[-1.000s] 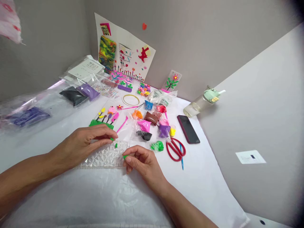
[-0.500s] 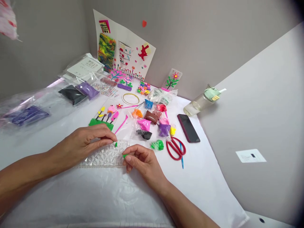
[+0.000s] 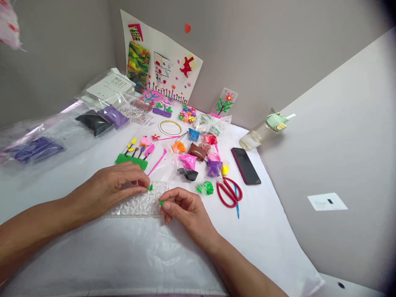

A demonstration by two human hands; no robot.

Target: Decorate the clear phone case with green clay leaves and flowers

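Over a clear, faceted phone case (image 3: 136, 205) on the table, my left hand (image 3: 123, 181) pinches a small bit of green clay (image 3: 150, 187) between thumb and fingertips. A second piece of green clay (image 3: 162, 203) is pinched in my right hand (image 3: 182, 208), which is at the case's right end. Behind my left hand lies a clear case decorated with clay flowers (image 3: 136, 150) and green grass. An opened wrapper of green clay (image 3: 205, 188) sits to the right of my right hand.
Wrapped clay packets (image 3: 196, 152) in several colours lie beyond my hands. Red-handled scissors (image 3: 227, 194), a phone (image 3: 246, 166) and a bottle (image 3: 262, 132) are on the right. Plastic bags (image 3: 95, 121) cover the left side. A pink tool (image 3: 157, 161) rests beside the flower case.
My left fingertips have shifted slightly left and down with the green clay bit. My right hand has hardly moved.
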